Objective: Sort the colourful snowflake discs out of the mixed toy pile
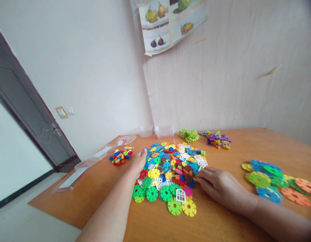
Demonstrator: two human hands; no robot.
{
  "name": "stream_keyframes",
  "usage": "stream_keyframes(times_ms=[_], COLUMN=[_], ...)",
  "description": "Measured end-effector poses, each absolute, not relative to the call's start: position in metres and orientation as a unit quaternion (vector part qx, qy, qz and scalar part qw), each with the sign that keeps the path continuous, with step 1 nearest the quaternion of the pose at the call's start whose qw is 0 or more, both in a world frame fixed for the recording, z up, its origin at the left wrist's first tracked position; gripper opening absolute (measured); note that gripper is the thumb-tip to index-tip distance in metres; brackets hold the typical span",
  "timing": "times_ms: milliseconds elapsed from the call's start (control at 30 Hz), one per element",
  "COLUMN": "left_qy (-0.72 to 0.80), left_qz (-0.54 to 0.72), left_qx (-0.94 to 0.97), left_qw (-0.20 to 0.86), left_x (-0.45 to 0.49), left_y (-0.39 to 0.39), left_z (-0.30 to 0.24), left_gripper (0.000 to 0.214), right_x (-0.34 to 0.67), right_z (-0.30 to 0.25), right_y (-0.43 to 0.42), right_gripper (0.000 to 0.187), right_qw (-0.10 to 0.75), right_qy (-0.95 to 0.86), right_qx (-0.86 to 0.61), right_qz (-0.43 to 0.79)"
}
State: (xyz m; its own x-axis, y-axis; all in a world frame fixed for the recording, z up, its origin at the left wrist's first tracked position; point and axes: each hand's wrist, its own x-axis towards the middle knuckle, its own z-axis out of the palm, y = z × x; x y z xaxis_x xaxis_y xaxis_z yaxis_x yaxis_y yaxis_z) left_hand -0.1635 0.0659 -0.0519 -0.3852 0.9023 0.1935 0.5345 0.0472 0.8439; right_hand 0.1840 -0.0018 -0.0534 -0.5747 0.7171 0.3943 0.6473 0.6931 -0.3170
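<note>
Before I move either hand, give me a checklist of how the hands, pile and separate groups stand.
1. Left hand at the left edge of the mixed pile: ok.
2. Right hand at its right edge: ok.
3. Left hand free of pieces: cannot tell, its grasp is hidden.
4. Small-brick heap apart from the pile: ok.
5. Large discs apart from the pile: ok.
6. Pile all one kind: not ok, white window pieces lie among notched discs.
</note>
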Motion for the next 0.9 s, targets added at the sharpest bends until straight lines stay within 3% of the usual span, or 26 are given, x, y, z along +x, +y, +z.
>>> stream_keyframes(times_ms=[167, 533, 900], left_qy=[0.654, 0.589, 0.481], left_qz=[0.504, 0.562, 0.539], left_qx=[0.474, 0.487, 0.535], left_qw=[0.306, 0.316, 0.438], left_x=[-0.155, -0.132, -0.093], left_y=[0.069, 0.064, 0.052], left_z=[-0.048, -0.033, -0.025], left_gripper=[0.046, 0.055, 0.059], right_x=[0.183, 0.183, 0.183], right_z=[-0.054, -0.054, -0.054], right_y=[-0.002, -0.001, -0.003], right_gripper=[0.029, 0.028, 0.027], right_qw=[0.267, 0.255, 0.246], right_qy=[-0.884, -0.889, -0.888], right_qx=[-0.378, -0.373, -0.381], right_qz=[0.068, 0.078, 0.076])
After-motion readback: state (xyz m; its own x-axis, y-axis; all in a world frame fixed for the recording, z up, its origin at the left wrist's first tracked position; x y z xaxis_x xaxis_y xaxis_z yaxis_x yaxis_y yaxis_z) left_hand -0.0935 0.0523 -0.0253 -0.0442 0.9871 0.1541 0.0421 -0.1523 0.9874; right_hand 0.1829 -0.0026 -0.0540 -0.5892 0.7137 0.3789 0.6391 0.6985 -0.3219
